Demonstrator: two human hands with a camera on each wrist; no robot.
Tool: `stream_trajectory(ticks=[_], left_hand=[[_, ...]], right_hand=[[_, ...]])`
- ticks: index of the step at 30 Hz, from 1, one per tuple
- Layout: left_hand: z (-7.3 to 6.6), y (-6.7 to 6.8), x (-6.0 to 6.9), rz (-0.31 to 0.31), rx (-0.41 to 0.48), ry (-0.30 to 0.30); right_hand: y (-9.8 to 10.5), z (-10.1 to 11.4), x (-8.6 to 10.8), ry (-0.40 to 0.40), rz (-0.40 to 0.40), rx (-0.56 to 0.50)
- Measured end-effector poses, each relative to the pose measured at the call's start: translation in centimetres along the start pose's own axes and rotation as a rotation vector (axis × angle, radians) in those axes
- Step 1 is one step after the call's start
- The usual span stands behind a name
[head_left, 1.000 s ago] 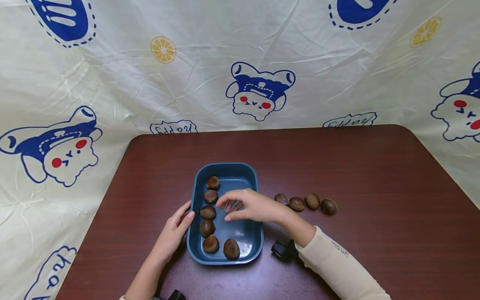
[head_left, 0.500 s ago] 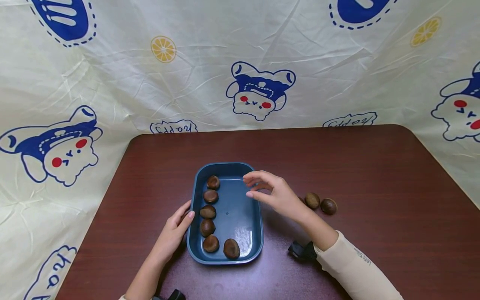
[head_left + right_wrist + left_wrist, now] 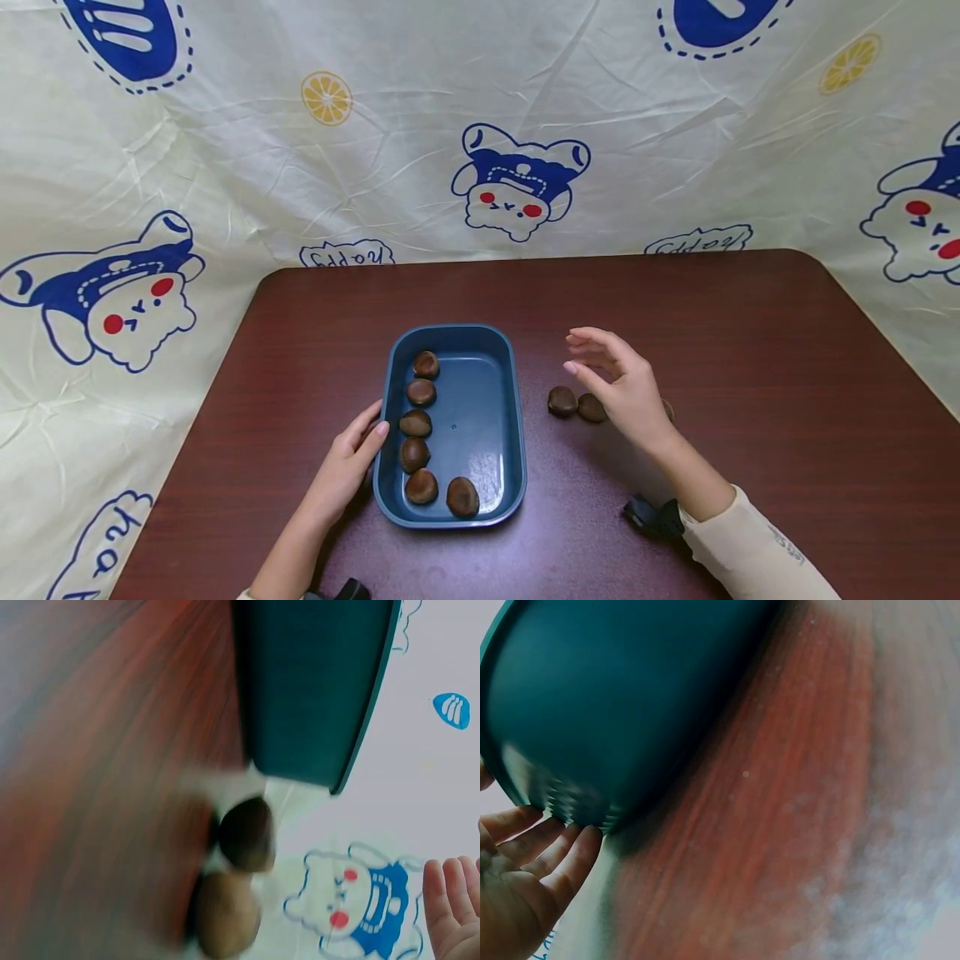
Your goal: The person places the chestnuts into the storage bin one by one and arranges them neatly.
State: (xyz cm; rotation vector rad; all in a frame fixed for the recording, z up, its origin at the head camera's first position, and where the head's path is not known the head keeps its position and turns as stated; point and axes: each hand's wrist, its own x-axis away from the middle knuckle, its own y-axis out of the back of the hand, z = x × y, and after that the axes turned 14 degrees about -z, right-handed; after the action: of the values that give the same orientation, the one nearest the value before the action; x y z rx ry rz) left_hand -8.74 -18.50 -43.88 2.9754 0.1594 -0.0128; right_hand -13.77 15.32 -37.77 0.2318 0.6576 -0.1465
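The blue tray (image 3: 487, 392) lies on the table with five chestnuts in a column along its left side and one larger chestnut (image 3: 462, 497) at the bottom middle. My left hand (image 3: 341, 475) holds the tray's left edge, thumb at the rim and fingers against the outer wall; the left wrist view shows those fingers (image 3: 562, 851) on the wall (image 3: 607, 712). Right of the tray, my right hand (image 3: 633, 392) hovers with parted, slightly bent fingers and nothing between them. Below it is a row of chestnuts, two of them (image 3: 562, 402) plainly visible and the others mostly hidden.
The brown table (image 3: 787, 375) extends around the tray. Behind and beside it hangs a white cloth (image 3: 390, 183) printed with blue cartoon figures and orange slices. A black device (image 3: 652, 517) is at the right wrist, another (image 3: 351, 590) near the left.
My right hand has moved from above the tray out to the right, over the chestnut row, with its fingers spread wider. The tray, its chestnuts and my left hand have stayed in place.
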Motion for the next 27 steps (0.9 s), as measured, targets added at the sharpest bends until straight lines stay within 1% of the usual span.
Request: stream_trajectory(ticks=[1, 5, 7, 11, 14, 18, 20, 24, 27], left_hand=[[0.0, 0.0, 0.0, 0.000, 0.000, -0.002], [0.0, 0.0, 0.0, -0.003, -0.003, -0.005], [0.1, 0.0, 0.0, -0.004, -0.001, -0.005], [0.1, 0.0, 0.0, 0.000, 0.006, -0.006], [0.1, 0.0, 0.0, 0.005, 0.010, -0.001], [0.1, 0.1, 0.0, 0.003, 0.012, 0.003], [0.0, 0.1, 0.0, 0.002, 0.014, 0.003], [0.1, 0.1, -0.1, 0.001, 0.010, 0.003], [0.1, 0.0, -0.1, 0.001, 0.007, 0.002]], right_hand=[[0.5, -0.2, 0.1, 0.002, -0.015, 0.007], [2.3, 0.4, 0.3, 0.000, -0.067, 0.058], [3.4, 0.3, 0.6, 0.001, -0.090, 0.094], [6.0, -1.6, 1.4, -0.019, -0.121, 0.175], [8.0, -3.3, 2.2, -0.065, -0.135, 0.221], [9.9, -5.3, 3.1, -0.105, -0.098, 0.293], [10.3, -5.8, 3.5, -0.114, -0.068, 0.320], [10.5, -5.7, 3.8, -0.147, -0.002, 0.380], [10.5, -5.3, 4.1, -0.198, 0.083, 0.458]])
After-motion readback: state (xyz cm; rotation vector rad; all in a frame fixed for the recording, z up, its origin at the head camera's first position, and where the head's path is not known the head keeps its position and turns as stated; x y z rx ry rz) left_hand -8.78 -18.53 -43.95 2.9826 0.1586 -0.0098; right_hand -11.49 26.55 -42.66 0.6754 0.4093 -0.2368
